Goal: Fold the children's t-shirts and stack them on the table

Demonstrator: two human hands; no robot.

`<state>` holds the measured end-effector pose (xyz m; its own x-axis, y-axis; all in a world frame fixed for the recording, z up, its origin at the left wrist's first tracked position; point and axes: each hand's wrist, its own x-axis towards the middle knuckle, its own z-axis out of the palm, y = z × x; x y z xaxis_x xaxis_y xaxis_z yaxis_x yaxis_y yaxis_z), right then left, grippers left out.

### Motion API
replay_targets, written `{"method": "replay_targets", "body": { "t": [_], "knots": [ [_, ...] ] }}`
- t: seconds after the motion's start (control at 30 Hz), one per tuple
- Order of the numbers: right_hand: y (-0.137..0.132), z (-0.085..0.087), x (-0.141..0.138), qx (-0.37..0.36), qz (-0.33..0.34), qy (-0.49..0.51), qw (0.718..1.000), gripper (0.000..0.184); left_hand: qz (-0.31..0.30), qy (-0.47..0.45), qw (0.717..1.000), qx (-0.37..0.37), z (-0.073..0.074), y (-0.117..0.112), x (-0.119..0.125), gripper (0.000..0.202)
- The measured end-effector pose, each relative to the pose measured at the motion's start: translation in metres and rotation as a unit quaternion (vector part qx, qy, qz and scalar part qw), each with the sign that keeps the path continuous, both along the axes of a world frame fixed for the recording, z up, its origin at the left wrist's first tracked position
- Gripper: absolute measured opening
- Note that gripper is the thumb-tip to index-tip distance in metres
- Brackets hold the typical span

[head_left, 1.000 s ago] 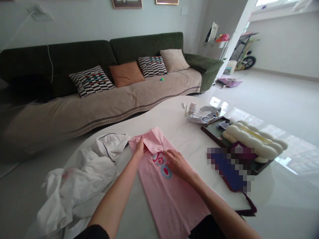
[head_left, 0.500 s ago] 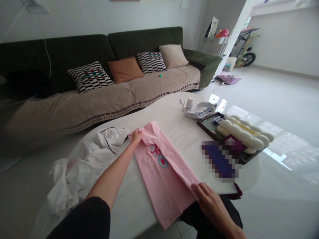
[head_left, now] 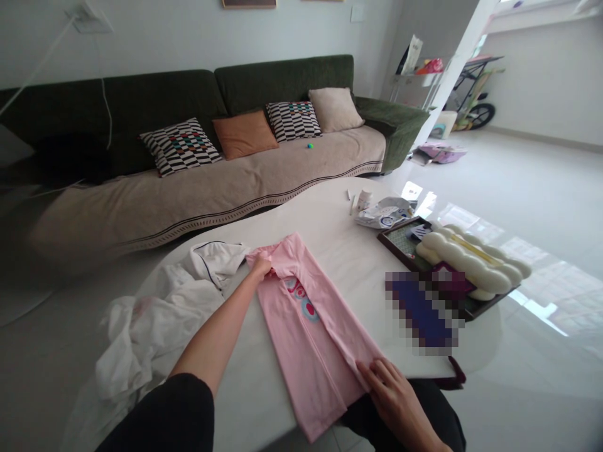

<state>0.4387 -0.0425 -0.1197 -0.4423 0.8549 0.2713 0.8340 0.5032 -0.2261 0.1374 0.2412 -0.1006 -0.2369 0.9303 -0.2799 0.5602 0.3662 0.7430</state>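
A pink T-shirt [head_left: 306, 339] with a red and blue print lies lengthwise on the white table [head_left: 348, 251], its right side folded in toward the middle. My left hand [head_left: 260, 267] pinches the shirt at its far end, near the collar. My right hand [head_left: 393, 392] presses on the shirt's near hem at the table's front edge, fingers resting on the folded strip.
A heap of white clothes [head_left: 160, 320] lies left of the shirt. A dark tray [head_left: 400, 235] with a puffy white object [head_left: 471, 257] and a blurred dark item stands at the right. A small bottle and paper packet [head_left: 384, 213] sit farther back. A green sofa [head_left: 211, 144] is behind.
My right hand has slid from the shirt's print down to its near hem, smoothing the folded side. My left hand stays at the collar end.
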Motion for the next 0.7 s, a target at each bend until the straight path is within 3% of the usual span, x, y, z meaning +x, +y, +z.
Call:
{"method": "replay_targets", "body": {
  "t": [0.1,0.2,0.27,0.33,0.47,0.6,0.7],
  "knots": [
    [-0.001,-0.002,0.001,-0.002,0.0,0.001,1.0,0.041,0.011,0.07,0.997,-0.005,0.009,-0.008,-0.004,0.024],
    [-0.002,-0.005,0.003,-0.008,0.0,-0.001,1.0,0.043,0.017,0.173,0.983,0.067,0.019,-0.013,0.003,0.034],
    [-0.002,-0.006,0.005,-0.01,-0.002,0.0,1.0,0.043,-0.05,0.241,0.957,0.152,0.022,-0.012,0.015,0.031],
    [0.0,-0.005,0.006,-0.014,0.003,0.002,1.0,0.043,-0.161,0.257,0.932,0.2,0.021,-0.006,0.029,0.03],
    [0.004,-0.003,0.009,-0.035,0.029,0.003,0.999,0.047,-0.353,0.18,0.912,0.107,0.015,0.014,0.042,0.038],
    [0.005,-0.004,0.012,-0.055,0.037,0.007,0.998,0.051,-0.433,0.153,0.887,0.059,0.021,0.025,0.025,0.038],
    [0.004,-0.006,0.013,-0.058,0.041,0.002,0.997,0.053,-0.495,0.153,0.853,0.062,0.025,0.018,-0.002,0.05]
  ]
}}
